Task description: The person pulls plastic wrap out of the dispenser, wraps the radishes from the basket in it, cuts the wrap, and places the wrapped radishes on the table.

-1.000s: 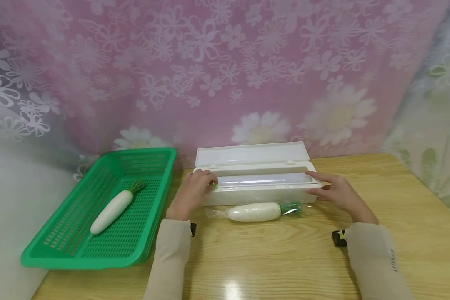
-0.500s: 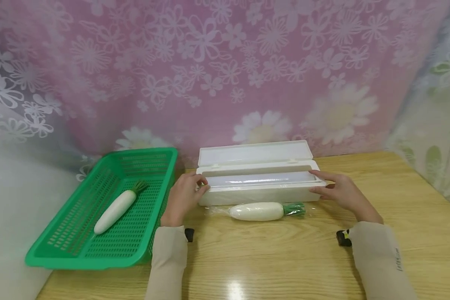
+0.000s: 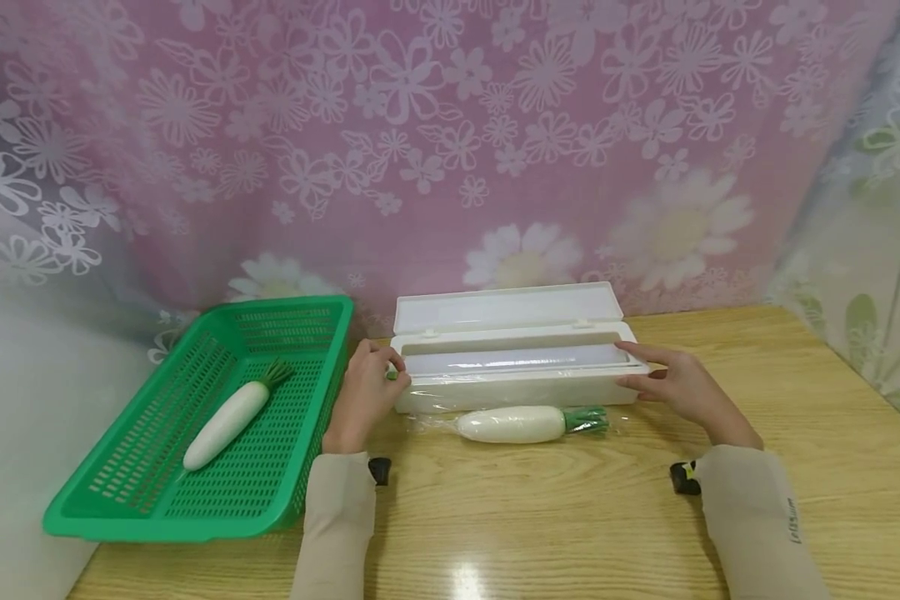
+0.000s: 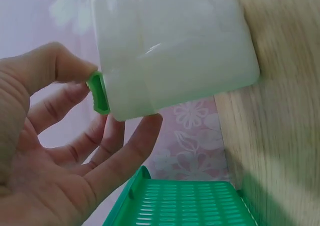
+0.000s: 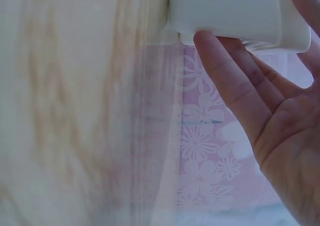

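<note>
A white cling film dispenser (image 3: 513,390) lies lengthwise on the table with its lid (image 3: 508,309) raised. Inside it sits a roll of cling film (image 3: 517,360), and clear film hangs over its front. At the dispenser's left end, my left hand (image 3: 363,393) holds a small green slide cutter (image 4: 99,92); in the left wrist view the thumb presses it and other fingertips touch the dispenser's end. My right hand (image 3: 682,385) grips the right end, fingers against its side. Just in front lies a white radish (image 3: 512,424) wrapped in clear film, its green stalks to the right.
On the left stands a green plastic basket (image 3: 300,467) with an unwrapped white radish (image 3: 227,425) in it. A pink flowered curtain (image 3: 450,167) hangs close behind the dispenser. The wooden table (image 3: 540,517) extends to the front and right.
My left hand has slid left along the dispenser's front top edge to its left end, bringing the green slide cutter with it. My right hand keeps its hold on the right end.
</note>
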A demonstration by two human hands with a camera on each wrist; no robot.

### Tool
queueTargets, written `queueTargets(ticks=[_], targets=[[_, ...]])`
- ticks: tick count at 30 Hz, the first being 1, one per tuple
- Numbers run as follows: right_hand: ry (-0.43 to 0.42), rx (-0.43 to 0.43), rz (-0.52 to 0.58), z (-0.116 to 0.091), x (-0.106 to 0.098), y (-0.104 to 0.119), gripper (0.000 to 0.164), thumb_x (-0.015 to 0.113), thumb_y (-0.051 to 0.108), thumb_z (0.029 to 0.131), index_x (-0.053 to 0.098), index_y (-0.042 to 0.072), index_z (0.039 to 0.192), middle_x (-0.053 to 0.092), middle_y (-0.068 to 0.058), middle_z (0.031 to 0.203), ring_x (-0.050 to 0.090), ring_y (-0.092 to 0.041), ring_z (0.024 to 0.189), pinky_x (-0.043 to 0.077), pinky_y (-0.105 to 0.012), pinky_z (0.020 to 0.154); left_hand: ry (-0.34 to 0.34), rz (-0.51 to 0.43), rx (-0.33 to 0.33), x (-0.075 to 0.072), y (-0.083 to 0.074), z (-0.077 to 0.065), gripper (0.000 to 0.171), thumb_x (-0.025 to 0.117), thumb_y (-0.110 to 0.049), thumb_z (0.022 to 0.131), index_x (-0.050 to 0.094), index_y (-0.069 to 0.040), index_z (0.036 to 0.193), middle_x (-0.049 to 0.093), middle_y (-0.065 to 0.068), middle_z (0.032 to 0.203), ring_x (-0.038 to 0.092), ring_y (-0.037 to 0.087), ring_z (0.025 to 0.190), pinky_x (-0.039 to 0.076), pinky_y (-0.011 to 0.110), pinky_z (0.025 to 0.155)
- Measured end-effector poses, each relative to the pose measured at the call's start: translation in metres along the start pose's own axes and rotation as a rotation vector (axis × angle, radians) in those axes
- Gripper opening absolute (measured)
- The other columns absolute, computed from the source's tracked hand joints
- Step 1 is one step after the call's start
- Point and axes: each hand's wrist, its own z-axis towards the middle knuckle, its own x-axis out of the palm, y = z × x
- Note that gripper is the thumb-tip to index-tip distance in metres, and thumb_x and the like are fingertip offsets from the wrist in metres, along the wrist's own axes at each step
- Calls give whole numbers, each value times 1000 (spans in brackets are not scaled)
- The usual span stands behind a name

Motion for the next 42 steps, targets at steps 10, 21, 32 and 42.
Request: queueTargets(ticks=[10,21,32,42], targets=[[74,-33,0,2,-5,0,66,69,18,99,38,-2,154,35,-41,147,69,-21,76,57,-31,68,-16,74,32,1,1,-8,7,68,-4,94,74,0,93,62,17,102,54,29,84,49,37,60],[-109,-248,-250,-8,-7,8,37,72,5,94,63,-8,128,56,-35,129,58,-52,109,51,-65,82,-110,156,238,11,3,-13,6,71,-4,93,73,-3,88,65,11,93,60,36,99,50,53,84],[-465,-631,-476,-4,16,5,36,73,34,94,77,-2,90,67,-12,91,59,-33,85,43,-35,68,-90,218,277,20,4,-17,12,71,-9,95,76,-2,104,69,11,104,58,32,104,43,53,93],[-489,-680,-470,0,24,8,21,83,19,85,74,-1,82,65,-11,85,55,-31,80,38,-31,69,-90,252,275,20,0,-16,7,76,-11,93,79,-8,98,70,6,101,60,29,100,43,49,91]])
